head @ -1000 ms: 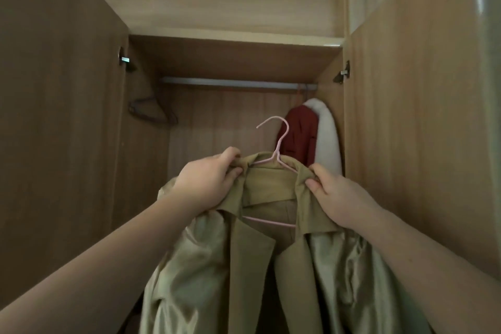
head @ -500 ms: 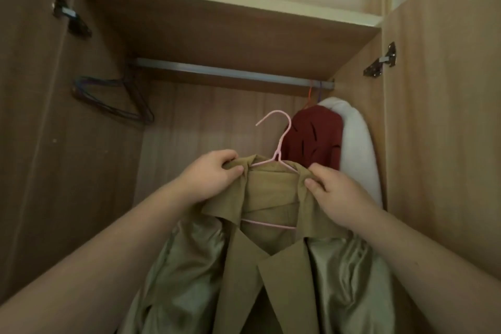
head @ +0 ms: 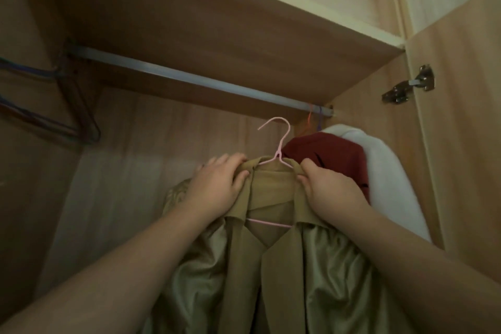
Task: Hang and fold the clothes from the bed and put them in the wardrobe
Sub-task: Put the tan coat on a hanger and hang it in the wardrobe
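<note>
Inside the open wardrobe [head: 217, 22], a person's left hand [head: 219, 184] and right hand [head: 328, 192] are each gripping a shoulder of a khaki coat [head: 271, 190] on a pink wire hanger [head: 279, 144], fingers curled into the cloth. Its hook is hovering below the metal rail [head: 189, 78], beside a red garment [head: 333, 154] and a white garment [head: 385, 184] hanging there.
</note>
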Motion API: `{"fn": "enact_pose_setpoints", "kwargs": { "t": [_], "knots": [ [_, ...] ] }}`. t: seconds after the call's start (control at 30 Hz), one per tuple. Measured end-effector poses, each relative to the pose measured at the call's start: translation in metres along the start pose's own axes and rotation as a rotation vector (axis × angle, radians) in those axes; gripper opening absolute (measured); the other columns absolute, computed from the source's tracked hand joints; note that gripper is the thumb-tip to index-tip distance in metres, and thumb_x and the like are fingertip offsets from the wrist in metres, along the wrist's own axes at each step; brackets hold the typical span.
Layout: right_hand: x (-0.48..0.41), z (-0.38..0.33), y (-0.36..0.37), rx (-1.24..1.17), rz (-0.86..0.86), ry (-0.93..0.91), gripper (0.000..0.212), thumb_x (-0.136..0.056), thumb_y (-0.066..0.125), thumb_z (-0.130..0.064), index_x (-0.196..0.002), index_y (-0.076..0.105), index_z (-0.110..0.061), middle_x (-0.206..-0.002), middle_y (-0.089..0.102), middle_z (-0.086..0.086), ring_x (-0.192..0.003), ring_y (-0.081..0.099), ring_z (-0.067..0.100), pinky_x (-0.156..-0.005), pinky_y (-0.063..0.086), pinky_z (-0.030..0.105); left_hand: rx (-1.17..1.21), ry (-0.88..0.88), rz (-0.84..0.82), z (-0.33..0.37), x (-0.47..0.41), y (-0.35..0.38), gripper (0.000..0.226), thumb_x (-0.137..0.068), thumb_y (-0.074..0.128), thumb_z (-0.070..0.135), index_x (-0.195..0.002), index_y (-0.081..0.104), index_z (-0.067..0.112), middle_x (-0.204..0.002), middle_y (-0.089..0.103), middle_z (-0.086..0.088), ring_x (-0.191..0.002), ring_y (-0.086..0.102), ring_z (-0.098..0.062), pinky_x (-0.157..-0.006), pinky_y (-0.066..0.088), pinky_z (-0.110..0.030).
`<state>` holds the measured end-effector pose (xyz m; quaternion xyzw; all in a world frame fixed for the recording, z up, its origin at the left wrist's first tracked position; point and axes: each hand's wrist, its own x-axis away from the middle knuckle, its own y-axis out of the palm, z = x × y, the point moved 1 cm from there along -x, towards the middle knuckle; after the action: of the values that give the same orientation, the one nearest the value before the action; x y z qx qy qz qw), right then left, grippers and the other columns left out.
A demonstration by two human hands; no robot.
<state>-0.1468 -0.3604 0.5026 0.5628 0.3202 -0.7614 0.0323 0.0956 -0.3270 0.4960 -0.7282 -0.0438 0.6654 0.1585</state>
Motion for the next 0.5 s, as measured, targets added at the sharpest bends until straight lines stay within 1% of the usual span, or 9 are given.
{"fn": "enact_pose_setpoints", "kwargs": {
  "t": [0.07,0.13,0.2,0.23,0.3,0.37,0.43,0.5],
  "knots": [
    [-0.021,0.005,-0.002,0.033,0.017,0.02,0.019,-0.103,0.029,-0.043,-0.095,0.035,-0.028,-0.076,0.049,-0.008,-0.076,0.062,0.03,-0.061,0.046,0.04,-0.098,0.007,0.036,-0.001,-0.015,0.016,0.046,-0.099,0.035,0.047,-0.144,0.036,0.039,-0.143,0.05,0.005,-0.128,0.047,-0.023,-0.102,0.041,-0.044],
    [-0.042,0.014,-0.005,0.084,0.05,0.05,0.02,-0.103,0.028,-0.043,-0.1,0.04,-0.028,-0.085,0.055,-0.006,-0.083,0.063,0.027,-0.069,0.051,0.043,-0.11,0.031,0.024,-0.003,-0.032,0.03,0.054,-0.102,0.029,0.046,-0.155,0.017,0.04,-0.161,0.028,0.005,-0.145,0.029,-0.022,-0.113,0.03,-0.046],
    [-0.064,0.027,-0.007,0.175,0.075,0.079,0.024,-0.103,0.03,-0.043,-0.105,0.045,-0.025,-0.096,0.061,-0.001,-0.089,0.064,0.025,-0.076,0.054,0.044,-0.139,0.055,-0.01,-0.006,-0.047,0.043,0.058,-0.103,0.026,0.046,-0.157,0.006,0.04,-0.167,0.009,0.003,-0.152,0.013,-0.022,-0.119,0.02,-0.048],
    [-0.075,0.033,-0.007,0.207,0.056,0.102,0.024,-0.103,0.03,-0.042,-0.106,0.046,-0.024,-0.099,0.062,0.002,-0.091,0.064,0.026,-0.077,0.054,0.045,-0.161,0.062,-0.025,-0.008,-0.053,0.051,0.059,-0.103,0.025,0.047,-0.157,0.003,0.04,-0.168,0.004,0.003,-0.153,0.008,-0.023,-0.121,0.016,-0.049],
    [-0.095,0.046,-0.007,0.215,-0.016,0.17,0.023,-0.105,0.03,-0.039,-0.108,0.044,-0.021,-0.101,0.063,0.006,-0.091,0.064,0.028,-0.08,0.054,0.048,-0.179,0.061,-0.087,-0.011,-0.065,0.065,0.059,-0.103,0.022,0.05,-0.157,-0.001,0.041,-0.168,-0.002,0.002,-0.154,0.0,-0.023,-0.123,0.009,-0.05],
    [-0.11,0.055,-0.006,0.243,-0.015,0.177,0.023,-0.105,0.029,-0.038,-0.11,0.043,-0.02,-0.1,0.063,0.007,-0.091,0.063,0.029,-0.08,0.053,0.048,-0.153,0.064,-0.131,-0.014,-0.08,0.077,0.058,-0.103,0.019,0.053,-0.156,-0.002,0.042,-0.168,-0.003,0.004,-0.154,-0.004,-0.022,-0.123,0.004,-0.051],
    [-0.127,0.062,-0.002,0.275,0.01,0.172,0.026,-0.106,0.028,-0.037,-0.116,0.043,-0.018,-0.101,0.064,0.009,-0.093,0.063,0.031,-0.078,0.052,0.045,-0.167,0.071,-0.128,-0.014,-0.098,0.085,0.058,-0.103,0.02,0.053,-0.157,0.001,0.042,-0.168,-0.001,0.004,-0.154,-0.004,-0.022,-0.123,0.003,-0.052],
    [-0.145,0.065,0.002,0.279,0.008,0.199,0.03,-0.106,0.027,-0.034,-0.126,0.042,-0.017,-0.11,0.065,0.011,-0.101,0.063,0.033,-0.081,0.05,0.045,-0.177,0.079,-0.12,-0.012,-0.118,0.091,0.059,-0.103,0.023,0.051,-0.157,0.004,0.04,-0.168,0.002,0.004,-0.154,-0.002,-0.022,-0.123,0.004,-0.052]
  ]
}}
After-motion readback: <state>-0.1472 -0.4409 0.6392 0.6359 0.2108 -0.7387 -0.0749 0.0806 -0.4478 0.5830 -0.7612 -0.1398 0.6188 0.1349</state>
